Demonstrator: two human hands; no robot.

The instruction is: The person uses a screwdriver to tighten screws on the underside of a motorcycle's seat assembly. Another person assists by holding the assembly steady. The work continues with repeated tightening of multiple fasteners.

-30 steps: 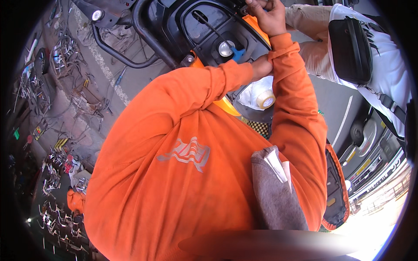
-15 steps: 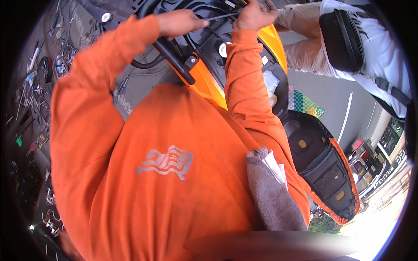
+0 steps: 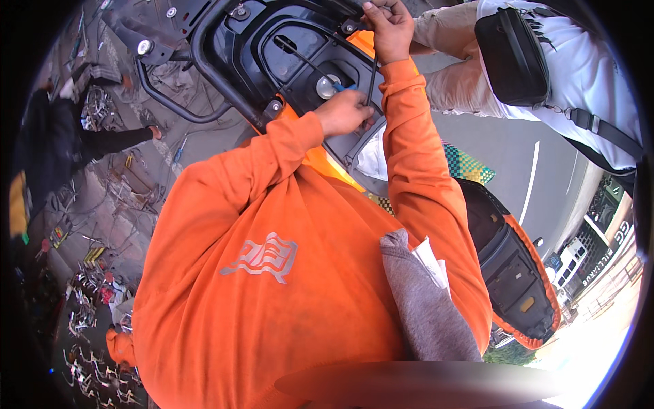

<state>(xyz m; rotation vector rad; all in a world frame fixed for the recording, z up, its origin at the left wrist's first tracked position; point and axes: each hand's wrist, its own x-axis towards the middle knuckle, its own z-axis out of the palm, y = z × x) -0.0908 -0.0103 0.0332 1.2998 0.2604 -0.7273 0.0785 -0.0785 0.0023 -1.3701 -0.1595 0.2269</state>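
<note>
The person in the orange long-sleeved top leans over the opened rear of an orange scooter [image 3: 504, 273], whose seat is lifted so that the dark plastic under-seat tray [image 3: 272, 48] lies bare. The right hand [image 3: 390, 27] is raised at the far edge of the tray, its fingers closed round the upper end of a thin dark rod [image 3: 372, 78], perhaps a cable or a slim tool, that runs down toward the left hand [image 3: 346, 112]. The left hand rests low on the tray just beside a round silver cap [image 3: 327, 86]; its fingers are curled shut, seemingly pinching the lower end of the rod together with a small blue piece [image 3: 343, 87], though how firmly cannot be told. The main risk, as I judge it, is a slip: the rod is slender and held only at its ends, so a pull from the upper hand could whip it out of the lower fingers and scrape the plastic or jab a knuckle. The small blue piece could also drop into the recess by the cap and be hard to get back. A grey cloth [image 3: 422, 307] with white paper [image 3: 430, 259] is tucked at the person's chest and could fall into the work as they lean. A bystander in a white shirt with a black bag [image 3: 511, 58] stands close on the right, near enough to be bumped
</note>
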